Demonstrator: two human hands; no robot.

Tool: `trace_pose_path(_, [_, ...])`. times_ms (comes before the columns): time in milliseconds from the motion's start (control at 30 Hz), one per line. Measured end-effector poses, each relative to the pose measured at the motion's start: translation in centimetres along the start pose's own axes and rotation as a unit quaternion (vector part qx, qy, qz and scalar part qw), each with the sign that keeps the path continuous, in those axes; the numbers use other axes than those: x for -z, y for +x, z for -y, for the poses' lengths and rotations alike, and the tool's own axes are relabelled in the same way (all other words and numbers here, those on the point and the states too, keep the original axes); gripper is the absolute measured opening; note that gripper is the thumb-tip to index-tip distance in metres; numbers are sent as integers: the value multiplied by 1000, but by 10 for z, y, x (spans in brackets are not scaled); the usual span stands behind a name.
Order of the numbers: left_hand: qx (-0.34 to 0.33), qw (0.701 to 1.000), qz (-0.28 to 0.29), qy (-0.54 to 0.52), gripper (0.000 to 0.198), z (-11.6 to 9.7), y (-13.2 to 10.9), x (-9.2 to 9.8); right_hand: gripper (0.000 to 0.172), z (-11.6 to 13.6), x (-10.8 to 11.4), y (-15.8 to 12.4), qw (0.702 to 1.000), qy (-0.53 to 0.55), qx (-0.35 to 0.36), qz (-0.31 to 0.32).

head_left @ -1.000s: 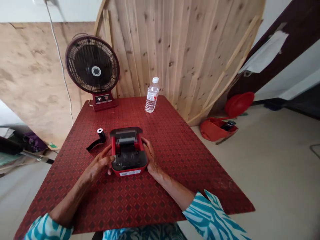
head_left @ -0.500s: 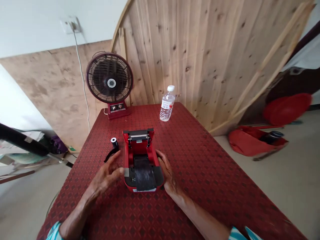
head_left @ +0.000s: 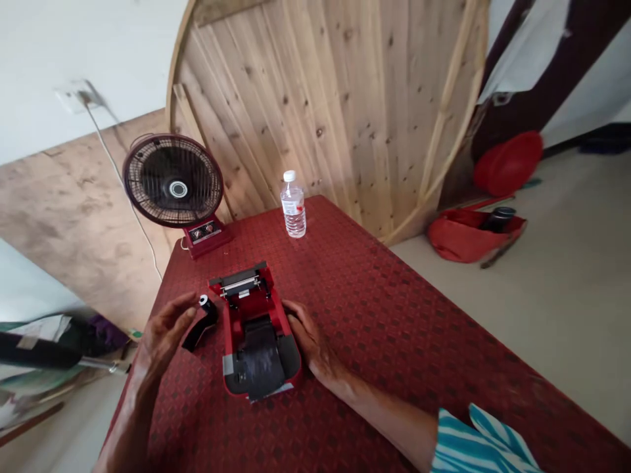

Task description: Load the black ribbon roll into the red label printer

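On a patterned red table (head_left: 374, 309), a red-and-black device (head_left: 255, 305) is sitting with its lid (head_left: 240, 285) raised, a dark strip (head_left: 263, 362) draping over its front. The right hand (head_left: 309, 338) is lying along its right side, its grip unclear; the left hand (head_left: 162, 330), fingers parted and empty, is hovering just beside a small dark roll (head_left: 210, 311).

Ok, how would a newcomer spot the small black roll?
Find the red patterned table, then the open, boxy red-and-black device. Left of it, near the left hand, is the small black roll, set apart by its white end and trailing black strip.
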State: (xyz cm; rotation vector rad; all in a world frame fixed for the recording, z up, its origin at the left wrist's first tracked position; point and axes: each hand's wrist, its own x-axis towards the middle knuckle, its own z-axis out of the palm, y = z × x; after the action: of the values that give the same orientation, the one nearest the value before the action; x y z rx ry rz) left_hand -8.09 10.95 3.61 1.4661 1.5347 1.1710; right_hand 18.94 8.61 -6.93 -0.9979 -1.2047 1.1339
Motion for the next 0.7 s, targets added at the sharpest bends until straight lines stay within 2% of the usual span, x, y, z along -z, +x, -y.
trace_pose_path(67, [-12,999,33,5,52,-12,-12,-15,38,-1,1,1,1000,-1,7,-5])
trace_pose_path(133, [-25,999,37,9,44,-17,-23,-26,38,-3,1,1,1000,1,11,-7])
trace_pose_path(233, [-76,994,46,65,28,-15,-33,-31,37,-6,1,1,1000,2,17,-4])
trace_pose_path(300, [-126,980,77,130,21,-15,-34,-31,36,-6,0,2,1000,1,22,-2])
trace_pose_path(467, [-194,925,205,256,22,-34,-25,-39,35,-5,0,2,1000,5,24,-11])
trace_pose_path(567, [-223,886,260,312,26,-44,-16,-57,35,-5,-1,1,999,0,33,-11])
trace_pose_path(700, [-219,834,297,411,31,-40,-3,-84,33,-5,-2,0,999,-8,39,-10])
